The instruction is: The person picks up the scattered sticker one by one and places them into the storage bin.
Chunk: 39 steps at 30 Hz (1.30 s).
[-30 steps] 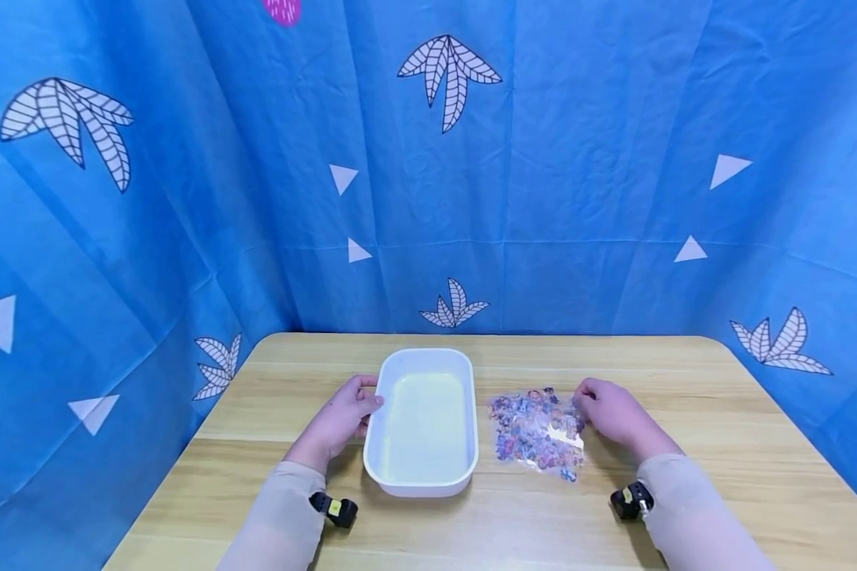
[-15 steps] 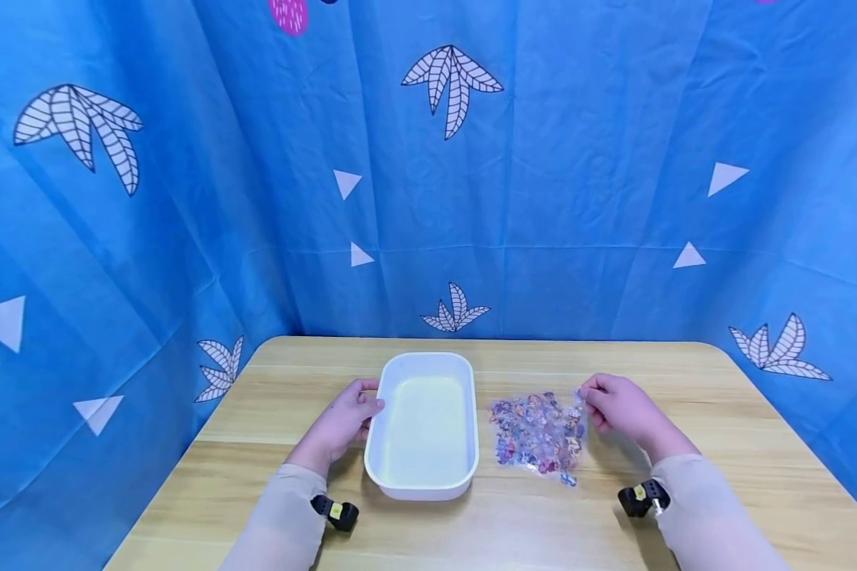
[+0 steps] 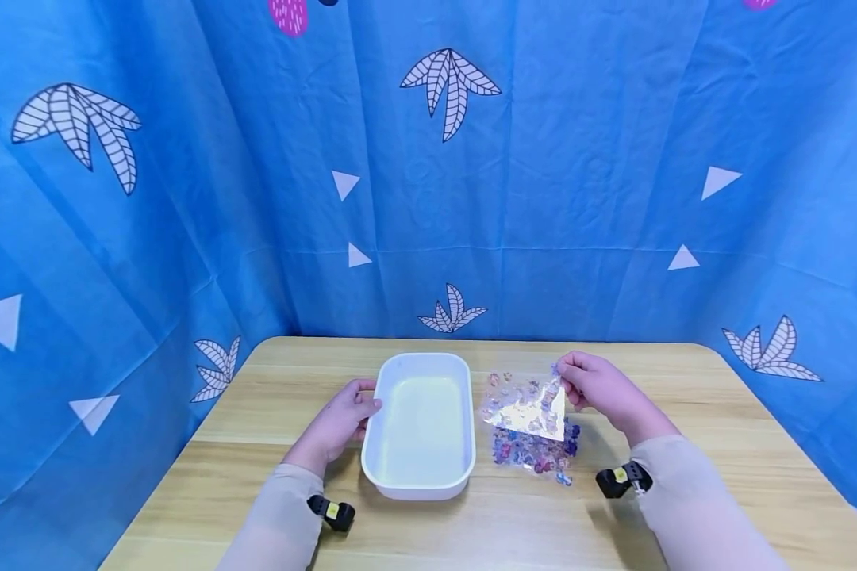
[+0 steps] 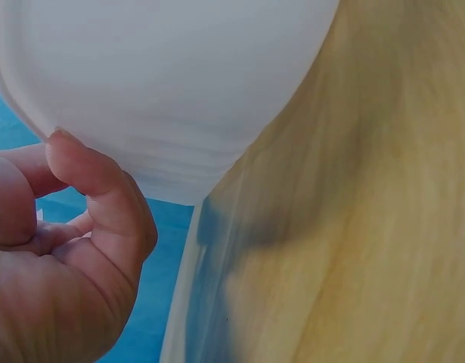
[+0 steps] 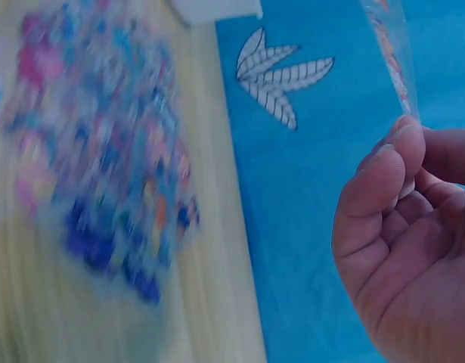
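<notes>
On the table's left side, my left hand (image 3: 343,412) grips the left rim of a white plastic tray (image 3: 421,485). In the left wrist view the thumb lies bent against the outside of the tray (image 4: 187,83). My right hand (image 3: 603,388) pinches the corner of a thin clear plastic packet (image 3: 524,404) with small colourful printed pieces showing in it. That packet is raised and tilted, and appears edge-on in the right wrist view. Below it lies a flat pile of similar colourful pieces (image 3: 536,454) in clear plastic, blurred in the right wrist view and partly hidden in the head view.
The wooden table (image 3: 443,539) has rounded far corners. A blue printed curtain (image 3: 543,159) hangs right behind it and along the left side. Each wrist wears a small black camera, such as the left one (image 3: 339,514).
My right hand has lifted the packet up and slightly left off the pile, uncovering the pieces beneath. My left hand and the tray stay in place.
</notes>
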Tool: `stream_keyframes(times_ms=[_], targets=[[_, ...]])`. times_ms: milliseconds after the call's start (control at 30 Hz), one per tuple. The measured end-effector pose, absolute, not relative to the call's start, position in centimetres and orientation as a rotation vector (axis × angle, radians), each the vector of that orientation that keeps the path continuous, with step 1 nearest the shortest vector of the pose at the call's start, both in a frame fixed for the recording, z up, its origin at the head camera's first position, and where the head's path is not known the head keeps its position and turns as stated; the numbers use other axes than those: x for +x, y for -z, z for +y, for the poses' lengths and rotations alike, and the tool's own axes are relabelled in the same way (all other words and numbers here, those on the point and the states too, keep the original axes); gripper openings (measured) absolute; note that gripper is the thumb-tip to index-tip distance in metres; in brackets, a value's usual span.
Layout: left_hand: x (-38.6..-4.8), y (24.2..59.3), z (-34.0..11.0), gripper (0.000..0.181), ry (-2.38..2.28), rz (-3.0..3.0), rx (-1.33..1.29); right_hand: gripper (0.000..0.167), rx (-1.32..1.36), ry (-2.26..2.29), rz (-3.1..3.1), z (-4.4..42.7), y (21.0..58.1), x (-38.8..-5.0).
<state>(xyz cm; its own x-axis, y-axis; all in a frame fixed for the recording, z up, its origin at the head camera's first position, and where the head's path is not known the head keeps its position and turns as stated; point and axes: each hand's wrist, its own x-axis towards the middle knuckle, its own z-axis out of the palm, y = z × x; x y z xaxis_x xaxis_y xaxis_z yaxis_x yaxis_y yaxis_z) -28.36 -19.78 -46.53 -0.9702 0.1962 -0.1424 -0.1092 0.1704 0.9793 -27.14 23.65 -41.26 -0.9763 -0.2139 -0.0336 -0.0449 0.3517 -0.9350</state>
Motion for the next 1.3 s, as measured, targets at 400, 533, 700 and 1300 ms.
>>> stream_keyframes(times_ms=[400, 533, 700, 1300], targets=[[-28.6, 46.6, -19.9, 0.044, -1.856, 2.233, 0.075, 0.025, -0.319, 1.652, 2.406, 18.9, 39.9, -28.4], [-28.5, 46.6, -19.8, 0.044, -1.863, 2.237, 0.077, 0.024, -0.34, 1.633, 2.41, 17.4, 39.6, -28.9], [-28.6, 46.6, -19.7, 0.043, -1.871, 2.242, 0.077, 0.023, -0.345, 1.588, 2.417, 15.9, 38.9, -29.4], [-29.2, 47.1, -19.9, 0.044, -1.863, 2.24, 0.061, 0.021, -0.319, 1.411, 2.466, 10.8, 39.4, -30.9]])
